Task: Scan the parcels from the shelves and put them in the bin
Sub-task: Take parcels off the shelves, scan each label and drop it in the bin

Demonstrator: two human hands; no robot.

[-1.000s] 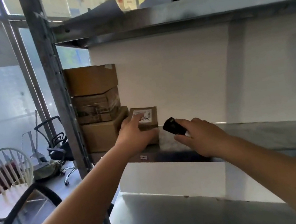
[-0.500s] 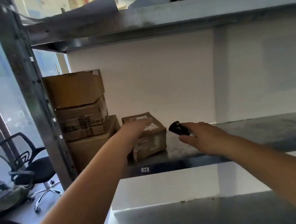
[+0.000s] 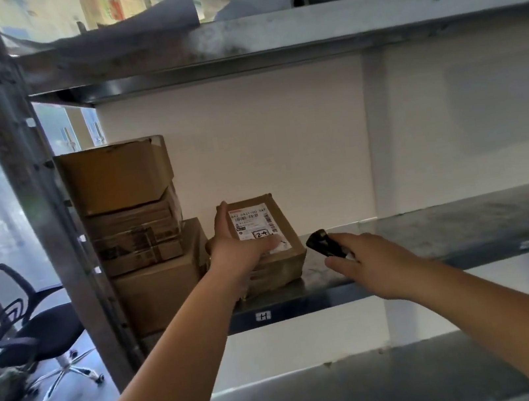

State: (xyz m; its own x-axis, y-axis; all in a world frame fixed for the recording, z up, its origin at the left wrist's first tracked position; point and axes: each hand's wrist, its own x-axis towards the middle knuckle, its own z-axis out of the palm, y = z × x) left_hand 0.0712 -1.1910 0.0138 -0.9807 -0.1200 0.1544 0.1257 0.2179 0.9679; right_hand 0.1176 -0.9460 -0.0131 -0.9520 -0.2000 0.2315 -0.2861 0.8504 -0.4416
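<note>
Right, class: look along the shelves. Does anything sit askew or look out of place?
Yes. The small parcel is tipped up off the shelf, because the left hand grips it. In the stack of boxes beside it, the edges do not line up. Loose grey sheets lie rumpled on the top shelf.

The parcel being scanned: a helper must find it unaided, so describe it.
On the grey metal shelf marked H, right of the stacked boxes, sits a small brown parcel. Only it shows a white label marked 2-4, under the left hand.

Metal shelf (image 3: 451, 229): parcel (image 3: 276, 261), stacked boxes (image 3: 144, 240)
</note>
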